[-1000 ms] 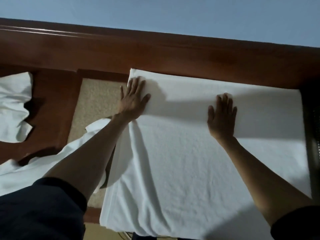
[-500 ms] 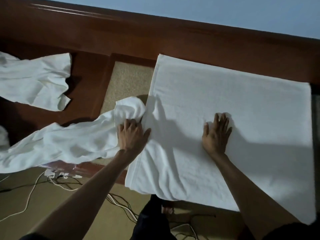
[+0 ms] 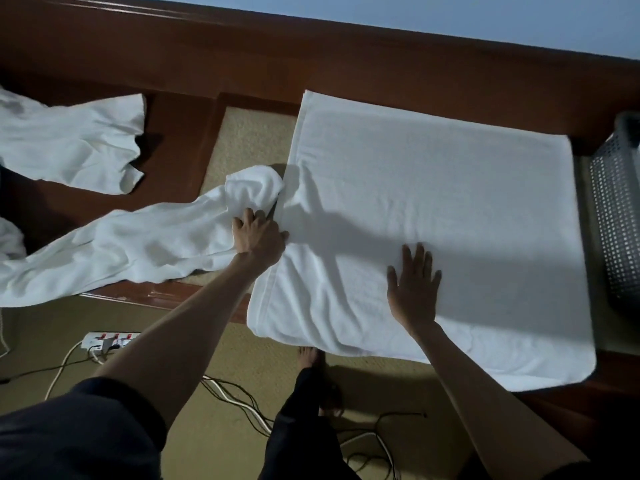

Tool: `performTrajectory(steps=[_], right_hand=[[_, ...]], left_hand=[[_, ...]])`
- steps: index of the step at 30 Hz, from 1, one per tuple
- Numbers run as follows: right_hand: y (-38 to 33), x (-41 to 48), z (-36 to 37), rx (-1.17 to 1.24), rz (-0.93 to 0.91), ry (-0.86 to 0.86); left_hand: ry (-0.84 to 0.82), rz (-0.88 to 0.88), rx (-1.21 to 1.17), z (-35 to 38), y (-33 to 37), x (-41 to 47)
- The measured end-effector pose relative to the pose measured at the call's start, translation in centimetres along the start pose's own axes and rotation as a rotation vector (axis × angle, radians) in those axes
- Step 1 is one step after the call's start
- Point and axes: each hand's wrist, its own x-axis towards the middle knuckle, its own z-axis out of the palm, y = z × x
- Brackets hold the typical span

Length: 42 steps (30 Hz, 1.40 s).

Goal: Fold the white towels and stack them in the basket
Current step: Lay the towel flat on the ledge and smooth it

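A large white towel (image 3: 450,202) lies folded flat on the wooden table (image 3: 180,133), its near edge hanging over the table's front. My right hand (image 3: 414,285) presses flat on the near middle of it, fingers straight and spread. My left hand (image 3: 258,237) is at the towel's left edge with fingers curled, gripping the edge where it meets a crumpled white towel (image 3: 121,247). A grey perforated basket (image 3: 616,216) stands at the right end of the table, beside the folded towel.
Another loose white towel (image 3: 69,140) lies at the far left of the table. A beige mat (image 3: 242,143) covers the table's middle. On the floor below are a power strip (image 3: 107,339), several cables (image 3: 235,400) and my foot (image 3: 308,356).
Both hands have slid toward me across the towel from its far part. My left hand, flat before, now curls at the towel's left edge. The basket has come into view.
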Motion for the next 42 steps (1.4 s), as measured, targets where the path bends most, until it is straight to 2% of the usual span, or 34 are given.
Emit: performTrajectory(steps=[4,11,17,19,23,25,27,32,37,42], right_hand=[[0.2,-0.5,0.0,0.010,0.000,-0.011],[1.0,-0.4,0.5,0.015,-0.015,-0.019],[1.2,-0.4,0.6,0.018,-0.018,-0.032],[1.1,-0.5,0.4,0.034,-0.014,-0.045],[-0.2,-0.7,-0.4,0.083,0.049,-0.091],[-1.3,-1.3,-0.7,0.106,0.074,-0.098],[-2.2,-2.2,-0.6,0.112,0.053,-0.104],[-2.4,-4.1,0.1,0.134,0.029,-0.102],[-0.7,-3.7,0.1,0.089,-0.036,-0.109],[-0.3,-3.8,0.5,0.053,-0.055,-0.073]], left_hand=[[-0.008,-0.002,-0.037,-0.1,-0.1,-0.1],[0.110,-0.042,-0.039,0.8,-0.7,-0.7],[0.103,-0.030,-0.038,0.9,-0.6,-1.1],[0.155,0.001,-0.070,1.0,-0.9,-1.8],[0.357,0.120,-0.223,2.3,-1.7,-6.0],[0.226,0.100,-0.381,3.6,-2.3,-8.2],[0.043,-0.031,-0.497,4.6,-2.6,-9.7],[-0.069,-0.145,-0.563,5.3,-2.6,-10.7],[0.002,-0.280,-0.719,6.3,-4.7,-10.7],[0.062,-0.150,-0.732,7.4,-6.0,-13.3]])
